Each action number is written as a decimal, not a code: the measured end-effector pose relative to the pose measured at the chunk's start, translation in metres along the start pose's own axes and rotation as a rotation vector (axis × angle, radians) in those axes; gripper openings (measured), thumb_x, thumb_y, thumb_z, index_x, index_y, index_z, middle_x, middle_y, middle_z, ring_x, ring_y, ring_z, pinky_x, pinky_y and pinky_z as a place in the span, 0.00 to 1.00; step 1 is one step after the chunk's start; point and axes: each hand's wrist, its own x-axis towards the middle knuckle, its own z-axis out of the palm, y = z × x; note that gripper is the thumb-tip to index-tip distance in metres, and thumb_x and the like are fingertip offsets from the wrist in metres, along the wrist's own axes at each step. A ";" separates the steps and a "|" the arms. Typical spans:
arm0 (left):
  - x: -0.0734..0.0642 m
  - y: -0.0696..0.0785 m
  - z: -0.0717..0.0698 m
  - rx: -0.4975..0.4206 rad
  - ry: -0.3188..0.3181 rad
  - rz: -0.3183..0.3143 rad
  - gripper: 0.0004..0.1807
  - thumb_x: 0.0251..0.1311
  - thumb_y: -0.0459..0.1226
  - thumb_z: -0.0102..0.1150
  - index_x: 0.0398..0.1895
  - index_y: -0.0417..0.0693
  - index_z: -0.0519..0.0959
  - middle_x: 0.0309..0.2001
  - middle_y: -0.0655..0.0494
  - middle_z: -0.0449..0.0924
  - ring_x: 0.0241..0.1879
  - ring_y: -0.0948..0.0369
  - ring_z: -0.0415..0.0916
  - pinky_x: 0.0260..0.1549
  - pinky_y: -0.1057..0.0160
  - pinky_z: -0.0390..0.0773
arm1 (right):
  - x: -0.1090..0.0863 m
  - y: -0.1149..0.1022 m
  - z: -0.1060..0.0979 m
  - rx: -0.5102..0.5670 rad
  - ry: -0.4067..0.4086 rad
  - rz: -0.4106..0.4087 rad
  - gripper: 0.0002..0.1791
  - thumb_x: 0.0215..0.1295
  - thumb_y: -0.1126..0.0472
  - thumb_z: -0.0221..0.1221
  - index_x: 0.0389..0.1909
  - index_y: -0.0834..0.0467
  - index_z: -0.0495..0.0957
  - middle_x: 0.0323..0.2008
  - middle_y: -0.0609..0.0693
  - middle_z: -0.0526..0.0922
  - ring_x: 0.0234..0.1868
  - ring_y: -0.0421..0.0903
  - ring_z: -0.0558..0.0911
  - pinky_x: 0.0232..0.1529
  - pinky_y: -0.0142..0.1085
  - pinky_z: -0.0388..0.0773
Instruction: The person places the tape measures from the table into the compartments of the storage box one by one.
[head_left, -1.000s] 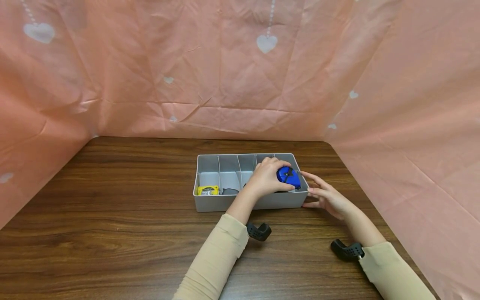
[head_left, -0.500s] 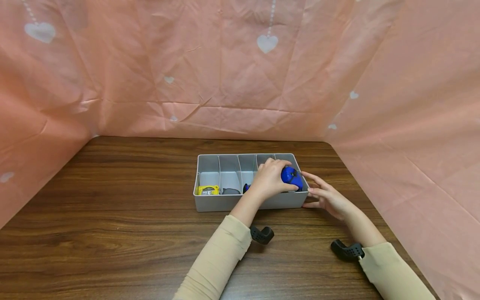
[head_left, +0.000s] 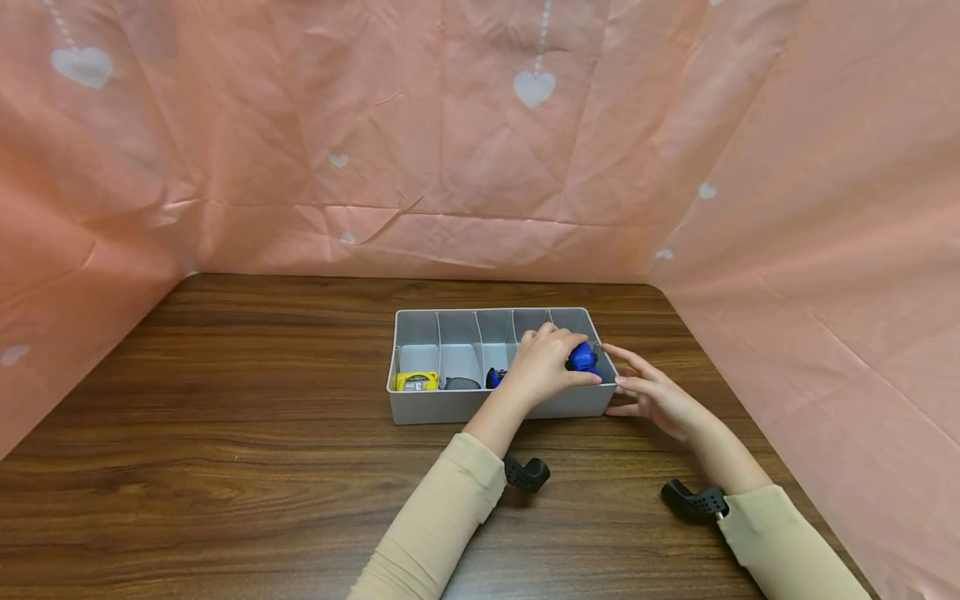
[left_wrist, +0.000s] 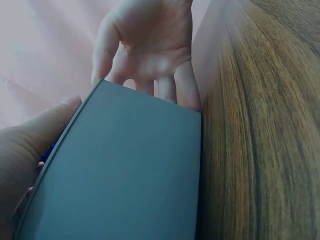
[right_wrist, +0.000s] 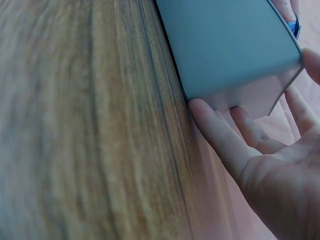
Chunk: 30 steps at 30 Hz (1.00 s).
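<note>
A grey divided box [head_left: 427,407] sits on the table, its several compartments in one row. My left hand [head_left: 546,364] reaches into its right end and holds a blue and black tape measure [head_left: 582,357] between thumb and fingers, low in the rightmost compartment. The left wrist view shows the left thumb [left_wrist: 47,125] over the rim and only a sliver of blue. My right hand [head_left: 660,400] touches the box's right end wall with fairly straight, spread fingers, as the right wrist view also shows; one finger [right_wrist: 212,120] lies at the bottom corner.
A yellow tape measure [head_left: 417,381] lies in the leftmost compartment, a dark grey rounded thing [head_left: 461,383] in the second. In the third is a blue and black thing [head_left: 495,377], partly hidden by the left arm. Pink cloth [head_left: 480,167] hangs around the wooden table [head_left: 225,433].
My left hand has moved slightly right and lowered the blue tape measure deeper into the rightmost compartment, tilting it. The blue and black thing in the third compartment has come into view. My right hand stays put.
</note>
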 end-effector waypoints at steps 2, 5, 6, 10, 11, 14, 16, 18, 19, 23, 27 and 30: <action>0.000 0.000 0.001 0.001 -0.003 0.005 0.36 0.51 0.64 0.61 0.60 0.55 0.76 0.52 0.62 0.79 0.49 0.62 0.68 0.48 0.60 0.65 | 0.000 0.000 0.000 0.000 -0.003 -0.003 0.32 0.75 0.61 0.43 0.76 0.51 0.45 0.65 0.67 0.49 0.56 0.46 0.74 0.51 0.55 0.72; 0.000 0.000 0.003 0.006 -0.002 0.011 0.36 0.52 0.64 0.60 0.60 0.55 0.76 0.51 0.62 0.79 0.49 0.63 0.67 0.48 0.60 0.65 | -0.001 0.000 0.000 0.003 -0.007 -0.004 0.32 0.75 0.61 0.43 0.76 0.51 0.45 0.64 0.66 0.50 0.55 0.46 0.74 0.51 0.55 0.72; 0.000 0.000 0.003 0.012 -0.001 0.013 0.36 0.52 0.64 0.59 0.60 0.55 0.76 0.52 0.62 0.79 0.49 0.63 0.67 0.47 0.60 0.65 | -0.001 0.000 0.000 0.004 -0.008 -0.003 0.32 0.75 0.61 0.43 0.76 0.51 0.45 0.64 0.65 0.51 0.56 0.46 0.74 0.51 0.55 0.72; 0.000 0.000 0.004 0.034 -0.002 0.013 0.35 0.54 0.64 0.58 0.60 0.56 0.76 0.52 0.63 0.79 0.50 0.63 0.67 0.48 0.59 0.64 | -0.001 0.000 0.000 0.006 -0.007 -0.002 0.32 0.75 0.61 0.43 0.76 0.51 0.45 0.63 0.65 0.52 0.55 0.46 0.74 0.51 0.54 0.72; 0.000 0.000 0.004 0.038 -0.003 0.012 0.35 0.54 0.64 0.57 0.60 0.56 0.76 0.52 0.63 0.78 0.51 0.63 0.68 0.48 0.59 0.64 | -0.001 0.000 0.000 0.005 -0.005 -0.001 0.32 0.75 0.61 0.43 0.76 0.51 0.45 0.63 0.65 0.52 0.55 0.46 0.74 0.51 0.54 0.72; 0.000 0.000 0.004 0.036 -0.008 0.010 0.33 0.55 0.63 0.57 0.59 0.56 0.77 0.53 0.63 0.79 0.52 0.63 0.68 0.49 0.58 0.63 | 0.000 0.000 0.000 0.002 -0.003 0.001 0.32 0.75 0.61 0.43 0.76 0.52 0.45 0.63 0.65 0.53 0.55 0.46 0.74 0.51 0.55 0.72; 0.000 0.000 0.005 0.030 -0.015 0.009 0.32 0.56 0.62 0.58 0.58 0.56 0.78 0.52 0.63 0.79 0.52 0.64 0.69 0.49 0.57 0.63 | 0.000 0.000 0.000 0.002 -0.003 0.002 0.32 0.75 0.61 0.43 0.76 0.52 0.44 0.63 0.66 0.52 0.55 0.46 0.74 0.51 0.55 0.72; 0.000 0.000 0.005 0.023 -0.024 0.006 0.30 0.57 0.61 0.58 0.57 0.56 0.79 0.51 0.63 0.80 0.51 0.64 0.69 0.48 0.57 0.62 | 0.000 0.000 0.000 0.004 -0.005 0.002 0.32 0.75 0.61 0.43 0.76 0.53 0.44 0.64 0.67 0.52 0.55 0.46 0.74 0.51 0.55 0.72; 0.000 0.000 0.004 0.020 -0.031 0.005 0.29 0.57 0.60 0.58 0.57 0.56 0.80 0.51 0.63 0.80 0.50 0.64 0.69 0.48 0.57 0.62 | 0.000 0.000 0.000 0.005 -0.007 0.003 0.32 0.75 0.61 0.43 0.76 0.53 0.44 0.64 0.67 0.51 0.55 0.46 0.74 0.51 0.55 0.72; 0.000 0.000 0.004 0.017 -0.063 0.003 0.23 0.60 0.58 0.57 0.51 0.57 0.83 0.46 0.66 0.81 0.53 0.64 0.68 0.52 0.55 0.61 | 0.000 0.000 0.000 0.014 -0.011 -0.002 0.32 0.75 0.61 0.43 0.76 0.53 0.43 0.65 0.69 0.50 0.56 0.47 0.74 0.51 0.55 0.72; 0.000 0.001 0.003 0.012 -0.089 0.007 0.18 0.62 0.56 0.56 0.45 0.59 0.86 0.44 0.68 0.82 0.58 0.63 0.66 0.57 0.51 0.58 | 0.000 0.000 0.000 0.024 -0.010 -0.008 0.32 0.75 0.62 0.43 0.76 0.54 0.43 0.65 0.69 0.50 0.56 0.47 0.74 0.51 0.55 0.72; 0.000 0.001 0.003 0.017 -0.095 0.008 0.18 0.63 0.56 0.56 0.45 0.59 0.86 0.45 0.68 0.82 0.59 0.63 0.65 0.58 0.51 0.57 | 0.000 0.000 0.000 0.024 -0.010 -0.006 0.32 0.75 0.62 0.43 0.76 0.53 0.44 0.65 0.68 0.50 0.56 0.46 0.74 0.51 0.55 0.72</action>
